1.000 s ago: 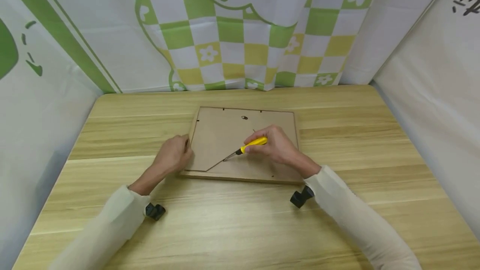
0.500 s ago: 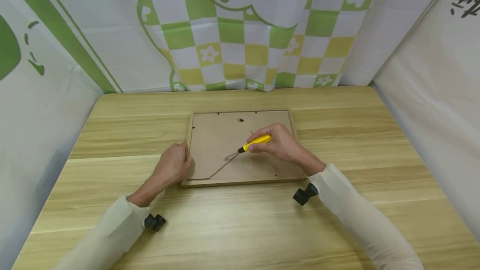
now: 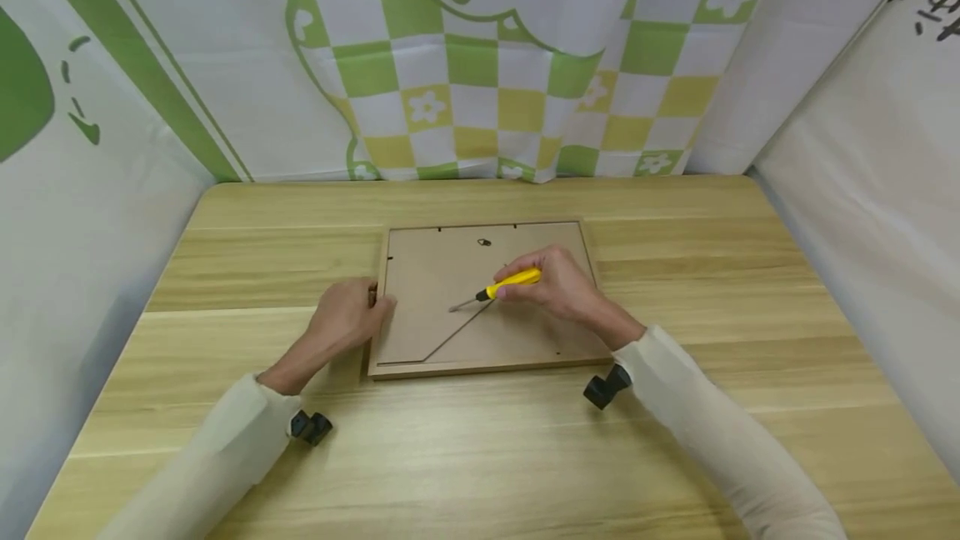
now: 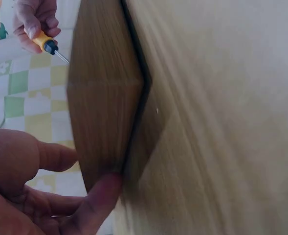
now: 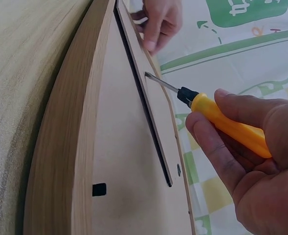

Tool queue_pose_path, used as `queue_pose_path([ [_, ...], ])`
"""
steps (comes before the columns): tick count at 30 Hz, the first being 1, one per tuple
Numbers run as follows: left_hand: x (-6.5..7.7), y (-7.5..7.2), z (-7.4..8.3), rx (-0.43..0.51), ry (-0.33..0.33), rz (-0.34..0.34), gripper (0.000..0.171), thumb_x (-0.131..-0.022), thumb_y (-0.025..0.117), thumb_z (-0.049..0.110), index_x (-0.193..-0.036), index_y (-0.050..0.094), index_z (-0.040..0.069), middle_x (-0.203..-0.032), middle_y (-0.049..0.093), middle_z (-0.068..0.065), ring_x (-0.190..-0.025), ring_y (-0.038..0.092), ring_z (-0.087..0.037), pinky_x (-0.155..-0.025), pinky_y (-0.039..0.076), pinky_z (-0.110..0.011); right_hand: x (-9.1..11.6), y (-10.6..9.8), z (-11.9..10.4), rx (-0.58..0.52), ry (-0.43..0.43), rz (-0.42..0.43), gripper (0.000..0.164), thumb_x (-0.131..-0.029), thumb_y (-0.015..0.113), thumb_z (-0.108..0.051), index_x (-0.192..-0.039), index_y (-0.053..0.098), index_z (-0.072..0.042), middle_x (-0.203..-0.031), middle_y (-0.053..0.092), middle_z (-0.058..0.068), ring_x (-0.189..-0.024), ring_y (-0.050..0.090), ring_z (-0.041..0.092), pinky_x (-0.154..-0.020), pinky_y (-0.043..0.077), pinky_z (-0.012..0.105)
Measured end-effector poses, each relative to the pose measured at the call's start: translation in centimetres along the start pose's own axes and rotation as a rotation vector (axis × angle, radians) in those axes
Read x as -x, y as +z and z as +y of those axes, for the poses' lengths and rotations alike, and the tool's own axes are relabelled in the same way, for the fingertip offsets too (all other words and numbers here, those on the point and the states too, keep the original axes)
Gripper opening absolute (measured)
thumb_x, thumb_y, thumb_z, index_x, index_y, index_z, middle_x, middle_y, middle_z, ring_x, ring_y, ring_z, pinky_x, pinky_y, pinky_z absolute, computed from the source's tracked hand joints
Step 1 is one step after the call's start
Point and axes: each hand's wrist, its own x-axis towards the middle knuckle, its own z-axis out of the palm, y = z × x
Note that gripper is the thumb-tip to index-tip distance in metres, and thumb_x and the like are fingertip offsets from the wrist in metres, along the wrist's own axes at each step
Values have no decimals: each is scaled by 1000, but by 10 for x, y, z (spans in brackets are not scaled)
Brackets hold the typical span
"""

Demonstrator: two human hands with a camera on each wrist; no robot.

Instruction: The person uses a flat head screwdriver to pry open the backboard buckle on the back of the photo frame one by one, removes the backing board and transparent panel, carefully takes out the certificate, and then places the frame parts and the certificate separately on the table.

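Note:
A picture frame lies back side up on the wooden table, its brown backing board showing. My left hand grips the frame's left edge, thumb on the back and other fingers at the side wall. In my right hand is a screwdriver with a yellow handle, pinched between thumb and fingers. Its metal shaft points left and down over the board. The tip is right at a raised flap with a dark edge, which runs diagonally across the board in the head view.
Small black tabs sit along the frame's inner edges, and a metal hanger is near the far side. A checked curtain hangs behind the table. White cloth walls stand at left and right.
The frame has turned slightly and come a little toward me, so its front edge lies straighter. My left thumb has moved onto the back. The screwdriver tip sits a bit farther from the front edge.

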Motion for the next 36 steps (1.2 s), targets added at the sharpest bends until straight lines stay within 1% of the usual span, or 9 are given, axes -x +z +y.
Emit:
queue_pose_path([
  [1, -4, 1, 0, -4, 3, 13, 26, -91, 51, 22, -70, 52, 6, -54, 43, -2, -47, 40, -14, -43, 31, -24, -1, 0, 1, 9, -8, -2, 22, -75, 76, -23, -95, 74, -16, -101, 71, 0, -93, 62, 16, -77, 48, 30],
  [3, -11, 2, -2, -10, 4, 33, 25, -91, 51, 20, -70, 53, 5, -55, 45, -3, -48, 42, -15, -44, 32, -25, -2, 1, 1, 41, -25, -8, 23, -75, 76, -23, -97, 74, -15, -101, 71, -1, -94, 62, 15, -80, 49, 30],
  [5, -15, 3, -3, -13, 1, 33, 23, -91, 51, 17, -72, 54, 4, -58, 50, -5, -50, 45, -16, -46, 34, -25, -3, 1, 1, 83, -37, -17, 24, -76, 75, -23, -98, 73, -15, -101, 71, -1, -94, 63, 14, -82, 49, 30],
  [10, -16, 3, -3, -22, -8, 13, 21, -93, 51, 15, -77, 57, 3, -63, 56, -8, -54, 50, -17, -47, 37, -25, -11, 3, -2, 156, -25, -36, 24, -77, 74, -23, -100, 73, -17, -103, 71, -2, -96, 62, 15, -84, 49, 32],
  [16, -15, 3, -3, -20, -7, 17, 21, -93, 50, 15, -76, 56, 3, -61, 54, -7, -52, 48, -16, -46, 36, -25, -33, 11, -2, 156, -23, -49, 22, -77, 74, -23, -99, 73, -18, -101, 71, -2, -98, 61, 13, -85, 48, 30],
  [21, -14, 4, -3, -33, 0, 21, 21, -93, 50, 15, -76, 56, 3, -61, 54, -7, -52, 48, -16, -46, 36, -25, -47, 15, -4, 168, -60, -42, 22, -79, 73, -22, -100, 73, -16, -103, 71, 0, -103, 60, 15, -90, 47, 33],
  [23, -14, 4, -3, -37, 5, 27, 21, -92, 51, 15, -76, 56, 3, -60, 53, -7, -52, 47, -16, -46, 35, -25, -52, 17, -6, 174, -68, -35, 21, -79, 73, -22, -99, 73, -16, -103, 71, 0, -102, 61, 16, -90, 48, 33],
  [28, -15, 5, -2, -41, 1, 28, 21, -92, 51, 15, -74, 54, 4, -58, 49, -5, -50, 46, -16, -46, 34, -25, -61, 20, -10, 188, -50, -8, 21, -80, 72, -22, -99, 73, -15, -103, 71, -1, -99, 61, 15, -87, 47, 32],
  [36, -15, 6, -4, -61, 3, 39, 21, -92, 51, 15, -76, 57, 2, -61, 51, -7, -52, 46, -17, -47, 35, -25, -79, 33, -16, 181, -3, 6, 22, -81, 71, -22, -103, 72, -17, -106, 70, -2, -104, 59, 15, -92, 46, 31],
])
